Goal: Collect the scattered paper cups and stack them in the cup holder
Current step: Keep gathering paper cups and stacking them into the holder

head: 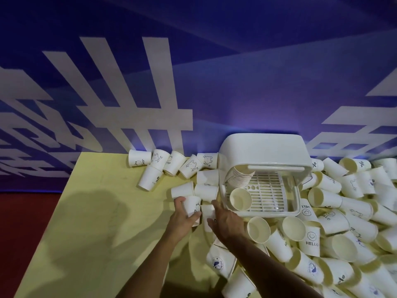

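Bare table (86,222) at the near left gives open passage. A cup heap (354,229) crowds the cup holder's (264,149) right and front; a cup row (171,163) lines the wall (214,82).

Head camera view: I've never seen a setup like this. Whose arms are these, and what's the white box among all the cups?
There is no machine here. A person wears one camera on the head, and it looks down at their own bare hands. The left hand grips a printed paper cup. The right hand curls round a second cup beside it. The white box is the cup holder, lid raised, with a stack of cups lying on its grid. Loose cups lie heaped on the yellow table, mostly to the right.
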Available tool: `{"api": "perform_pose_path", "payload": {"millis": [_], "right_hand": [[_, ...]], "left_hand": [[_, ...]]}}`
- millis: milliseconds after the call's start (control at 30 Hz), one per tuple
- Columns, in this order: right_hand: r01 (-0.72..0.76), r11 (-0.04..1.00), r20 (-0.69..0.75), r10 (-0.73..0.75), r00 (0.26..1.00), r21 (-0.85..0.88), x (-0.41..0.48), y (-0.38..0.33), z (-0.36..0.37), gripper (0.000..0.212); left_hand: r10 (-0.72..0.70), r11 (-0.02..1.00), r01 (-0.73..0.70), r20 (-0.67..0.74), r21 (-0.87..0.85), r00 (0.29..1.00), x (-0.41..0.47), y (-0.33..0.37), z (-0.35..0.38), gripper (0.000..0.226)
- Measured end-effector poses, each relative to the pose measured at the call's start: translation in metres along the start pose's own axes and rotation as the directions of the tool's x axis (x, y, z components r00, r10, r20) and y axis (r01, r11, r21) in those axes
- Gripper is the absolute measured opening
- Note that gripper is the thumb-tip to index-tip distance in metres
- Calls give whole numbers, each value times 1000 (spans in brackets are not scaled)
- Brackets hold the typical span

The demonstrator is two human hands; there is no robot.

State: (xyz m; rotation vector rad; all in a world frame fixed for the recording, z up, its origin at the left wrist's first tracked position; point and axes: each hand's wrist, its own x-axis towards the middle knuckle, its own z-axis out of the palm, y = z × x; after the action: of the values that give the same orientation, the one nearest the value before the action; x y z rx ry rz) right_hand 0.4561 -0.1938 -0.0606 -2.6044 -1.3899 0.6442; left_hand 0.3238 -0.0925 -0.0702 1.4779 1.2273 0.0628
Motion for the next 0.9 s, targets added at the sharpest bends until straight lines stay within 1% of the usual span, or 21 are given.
{"api": "perform_pose_path", "payload": {"millis": [67,200,333,433,533,633,767,900], "right_hand": [[1,1000,-4,-1,1000,10,-1,1,0,46],[16,997,-29,-14,999,71,-3,4,0,48],[23,993,-42,-18,999,118,-8,5,1,60],[33,989,-62,-24,998,143,-13,4,1,66],[19,987,-98,-3,995,159,-20,1,-6,59],[26,984,-121,-5,993,175,-26,1,-13,50],[50,972,-172,-10,985,230,-30,2,-25,50],[102,965,-247,-41,968,242,-34,9,-40,44]], "left_hand": [[-6,1000,6,-24,2,1000,2,-1,0,58],[-39,998,38,-17,-48,999,1,-5,-5,68],[-41,997,42,10,-65,999,-7,-4,-13,72],[-42,998,42,-1,-45,999,-12,-5,-16,66],[-32,999,32,-20,-30,999,-18,-3,-18,62],[-13,1000,12,-40,-23,999,-24,2,-20,64],[7,1000,-8,-59,-12,998,-31,12,-22,70],[45,999,-45,-76,6,996,-32,24,-24,71]]}}
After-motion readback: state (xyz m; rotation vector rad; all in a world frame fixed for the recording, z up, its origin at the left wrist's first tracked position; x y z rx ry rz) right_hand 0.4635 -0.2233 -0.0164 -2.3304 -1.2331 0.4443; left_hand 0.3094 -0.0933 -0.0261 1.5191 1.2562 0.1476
